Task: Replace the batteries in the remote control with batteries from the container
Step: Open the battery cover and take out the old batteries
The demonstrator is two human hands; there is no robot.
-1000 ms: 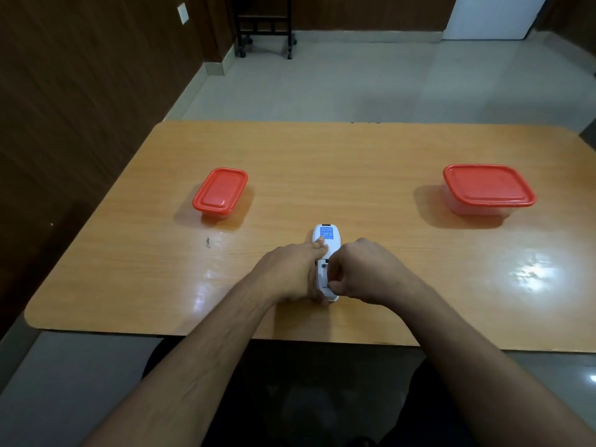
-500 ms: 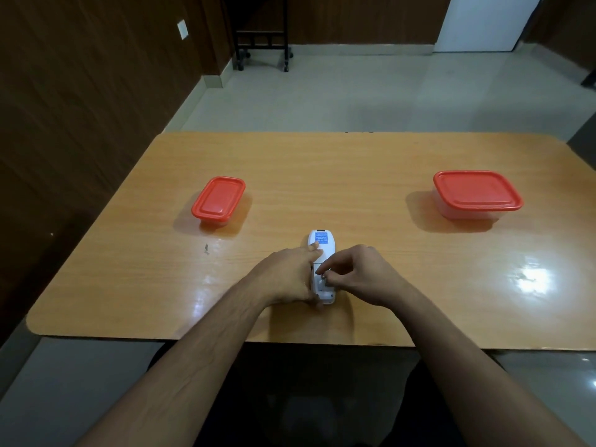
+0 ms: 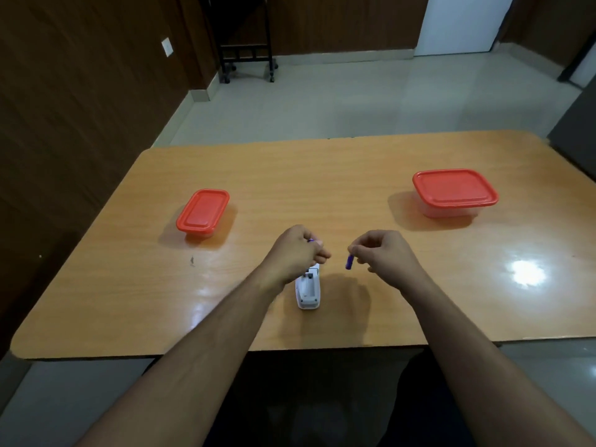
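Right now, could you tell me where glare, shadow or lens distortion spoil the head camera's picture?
In the head view, a bright glare patch sits on the glossy table near its right side; soft shadows fall beside both red-lidded containers and by the remote control; the wide lens bows the table's edges; the purple battery in the right hand looks slightly soft.

No text, label, brand or number can be read anywhere; any print on the things is too small or blurred
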